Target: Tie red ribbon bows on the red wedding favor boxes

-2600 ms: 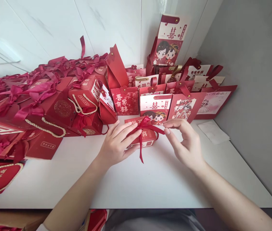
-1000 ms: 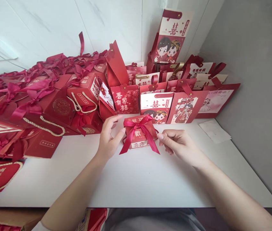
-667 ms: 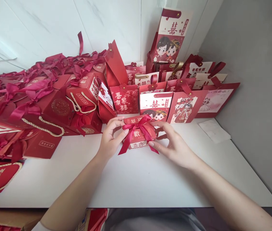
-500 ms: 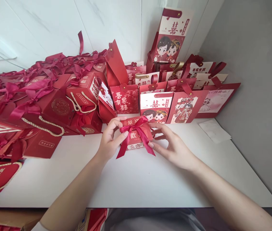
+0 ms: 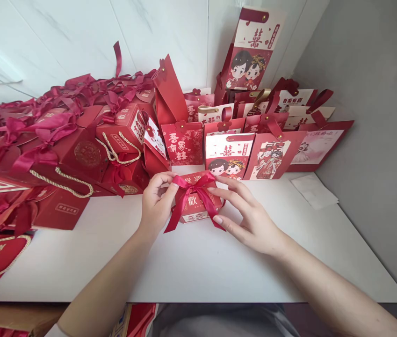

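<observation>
A small red gift box (image 5: 203, 202) with pale Chinese characters sits on the white table in front of me. A crimson ribbon bow (image 5: 198, 183) is tied across its top, its two tails hanging down the front. My left hand (image 5: 158, 199) is closed, thumb and forefinger pinching the bow's left loop. On the other side, my right hand (image 5: 245, 213) has its fingers spread. Its fingertips rest by the right loop, and the thumb lies at the right tail.
Red ribbon-tied boxes (image 5: 88, 154) are piled at the left, some with cord handles. Behind the gift box stand several red and white paper gift bags (image 5: 228, 152). White paper (image 5: 313, 191) lies at the right. A grey wall (image 5: 370, 103) bounds that side.
My left hand has shifted from the box's side to pinch the left loop, which is drawn outward. My right fingers have moved inward onto the bow's right side.
</observation>
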The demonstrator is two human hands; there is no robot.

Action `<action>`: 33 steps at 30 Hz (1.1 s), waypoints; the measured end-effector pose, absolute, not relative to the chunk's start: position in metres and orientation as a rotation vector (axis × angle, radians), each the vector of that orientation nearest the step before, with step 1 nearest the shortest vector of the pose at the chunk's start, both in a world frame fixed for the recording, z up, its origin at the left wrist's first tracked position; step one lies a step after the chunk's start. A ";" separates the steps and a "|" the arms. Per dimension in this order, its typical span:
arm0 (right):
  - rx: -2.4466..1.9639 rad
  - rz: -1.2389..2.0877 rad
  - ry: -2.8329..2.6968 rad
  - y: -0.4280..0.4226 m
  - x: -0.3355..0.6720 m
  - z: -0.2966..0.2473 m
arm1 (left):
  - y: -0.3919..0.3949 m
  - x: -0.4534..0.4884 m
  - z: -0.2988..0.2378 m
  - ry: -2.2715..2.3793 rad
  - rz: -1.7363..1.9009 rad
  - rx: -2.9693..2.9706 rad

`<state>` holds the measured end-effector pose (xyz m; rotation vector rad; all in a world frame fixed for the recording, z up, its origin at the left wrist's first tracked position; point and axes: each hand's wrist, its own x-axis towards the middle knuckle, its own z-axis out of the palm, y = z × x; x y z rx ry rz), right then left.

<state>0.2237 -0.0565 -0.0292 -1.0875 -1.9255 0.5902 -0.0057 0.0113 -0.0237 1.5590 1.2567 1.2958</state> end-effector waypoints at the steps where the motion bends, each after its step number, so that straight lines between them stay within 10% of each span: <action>1: -1.076 0.621 -1.920 -0.057 0.222 -0.029 | 0.011 -0.006 -0.023 1.276 1.285 1.602; 33: -1.033 0.897 -1.830 -0.058 0.209 -0.029 | 0.000 0.001 -0.014 1.320 1.236 1.634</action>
